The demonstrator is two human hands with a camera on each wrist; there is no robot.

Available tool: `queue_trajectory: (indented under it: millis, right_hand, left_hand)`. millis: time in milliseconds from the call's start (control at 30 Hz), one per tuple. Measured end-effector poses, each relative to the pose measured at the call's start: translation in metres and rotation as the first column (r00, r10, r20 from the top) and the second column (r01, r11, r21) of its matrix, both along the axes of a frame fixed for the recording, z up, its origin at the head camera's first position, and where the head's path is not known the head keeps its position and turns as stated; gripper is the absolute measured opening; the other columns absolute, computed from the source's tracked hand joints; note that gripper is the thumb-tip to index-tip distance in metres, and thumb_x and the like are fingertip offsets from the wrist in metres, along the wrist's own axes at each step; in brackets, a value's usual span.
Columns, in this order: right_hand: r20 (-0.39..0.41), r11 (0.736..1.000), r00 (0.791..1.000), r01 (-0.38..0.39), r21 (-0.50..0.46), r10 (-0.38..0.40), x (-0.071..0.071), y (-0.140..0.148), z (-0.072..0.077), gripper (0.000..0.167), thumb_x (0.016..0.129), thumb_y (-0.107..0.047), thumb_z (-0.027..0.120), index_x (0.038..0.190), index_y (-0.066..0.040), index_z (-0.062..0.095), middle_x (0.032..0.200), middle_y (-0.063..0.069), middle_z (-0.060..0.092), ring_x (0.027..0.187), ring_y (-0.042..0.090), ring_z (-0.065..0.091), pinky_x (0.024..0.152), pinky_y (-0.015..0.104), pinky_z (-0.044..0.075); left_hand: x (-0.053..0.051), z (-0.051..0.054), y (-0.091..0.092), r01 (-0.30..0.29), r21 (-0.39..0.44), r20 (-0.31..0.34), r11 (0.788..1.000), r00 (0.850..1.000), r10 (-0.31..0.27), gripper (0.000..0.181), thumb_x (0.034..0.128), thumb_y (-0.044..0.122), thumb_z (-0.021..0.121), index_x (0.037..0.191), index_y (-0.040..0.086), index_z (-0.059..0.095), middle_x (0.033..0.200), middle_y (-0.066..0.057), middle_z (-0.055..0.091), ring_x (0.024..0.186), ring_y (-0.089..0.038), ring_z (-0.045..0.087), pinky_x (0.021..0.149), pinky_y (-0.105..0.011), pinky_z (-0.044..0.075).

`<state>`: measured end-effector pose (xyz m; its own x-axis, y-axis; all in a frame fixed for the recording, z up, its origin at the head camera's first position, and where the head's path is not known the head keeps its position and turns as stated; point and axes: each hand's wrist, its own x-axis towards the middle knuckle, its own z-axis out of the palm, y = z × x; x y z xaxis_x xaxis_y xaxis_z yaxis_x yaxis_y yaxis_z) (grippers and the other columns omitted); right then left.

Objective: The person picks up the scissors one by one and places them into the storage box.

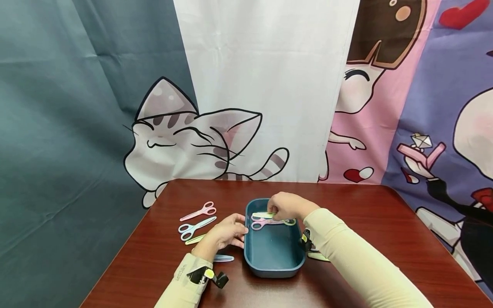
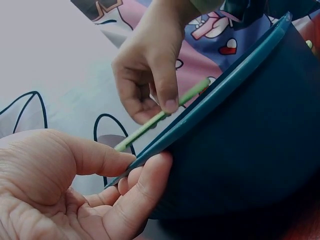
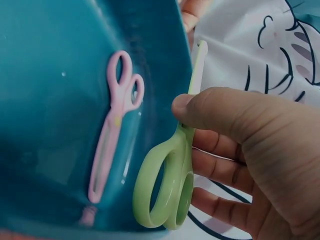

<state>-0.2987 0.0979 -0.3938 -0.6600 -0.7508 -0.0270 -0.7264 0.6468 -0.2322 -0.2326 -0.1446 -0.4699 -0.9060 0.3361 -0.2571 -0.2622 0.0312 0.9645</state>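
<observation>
A dark blue plastic bin (image 1: 275, 252) stands on the table. My left hand (image 1: 228, 233) is at its left side and pinches the rim between thumb and fingers, as the left wrist view shows. Over the far part of the bin, my right hand (image 1: 286, 206) holds green scissors (image 3: 184, 137) between thumb and fingers near the pivot. Their handle loops hang free of the fingers in the right wrist view. Below them, a pair of pink scissors (image 3: 114, 114) lies on the bin's floor.
Left of the bin lie pink scissors (image 1: 197, 212), light blue scissors (image 1: 188, 230), a green blade (image 1: 194, 240) partly behind my left arm and a blue blade (image 1: 223, 258). Right of the bin, another green piece (image 1: 318, 256) shows beside my right sleeve. A printed cloth hangs behind the table (image 1: 346, 201).
</observation>
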Motion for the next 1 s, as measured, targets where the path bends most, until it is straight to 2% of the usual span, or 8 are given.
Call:
queue_trajectory:
  millis: [200, 433, 700, 1000]
  right_hand:
    - [0.065, 0.999, 0.998, 0.019, -0.029, -0.017, 0.001, -0.008, -0.010, 0.010, 0.083, -0.011, 0.079, 0.093, -0.013, 0.076, 0.076, -0.008, 0.062, 0.068, 0.010, 0.056, 0.061, 0.025, 0.051]
    - [0.102, 0.998, 0.993, 0.056, 0.031, -0.059, 0.002, -0.010, -0.027, 0.012, 0.083, -0.012, 0.080, 0.094, -0.014, 0.074, 0.080, -0.009, 0.063, 0.071, 0.009, 0.056, 0.065, 0.026, 0.051]
    - [0.086, 0.998, 0.995, 0.040, 0.050, -0.044, 0.005, -0.010, -0.039, 0.014, 0.081, -0.009, 0.081, 0.094, -0.013, 0.074, 0.081, -0.008, 0.064, 0.072, 0.008, 0.056, 0.069, 0.027, 0.053]
    - [0.091, 0.997, 0.995, 0.029, 0.070, -0.036, 0.006, -0.015, -0.046, 0.014, 0.079, -0.008, 0.082, 0.089, -0.013, 0.074, 0.076, -0.008, 0.062, 0.068, 0.009, 0.053, 0.065, 0.026, 0.050]
  left_hand:
    - [-0.001, 0.001, 0.001, -0.012, -0.011, 0.011, 1.000, 1.000, 0.012, 0.043, 0.0949, -0.005, 0.057, 0.133, 0.000, 0.039, 0.087, -0.010, 0.058, 0.061, -0.015, 0.056, 0.051, -0.029, 0.058]
    - [-0.001, 0.001, 0.002, -0.014, -0.018, 0.013, 1.000, 1.000, 0.015, 0.043, 0.0950, -0.004, 0.058, 0.133, 0.000, 0.038, 0.087, -0.009, 0.059, 0.062, -0.015, 0.056, 0.052, -0.029, 0.058]
    - [-0.002, 0.000, 0.000, -0.018, -0.018, 0.014, 1.000, 1.000, 0.018, 0.046, 0.0946, -0.004, 0.057, 0.135, -0.001, 0.037, 0.088, -0.009, 0.058, 0.062, -0.016, 0.056, 0.051, -0.029, 0.058]
    - [-0.001, 0.000, 0.001, -0.022, -0.009, 0.010, 1.000, 1.000, 0.022, 0.045, 0.0942, -0.004, 0.057, 0.135, -0.001, 0.037, 0.087, -0.008, 0.057, 0.062, -0.016, 0.055, 0.051, -0.028, 0.058]
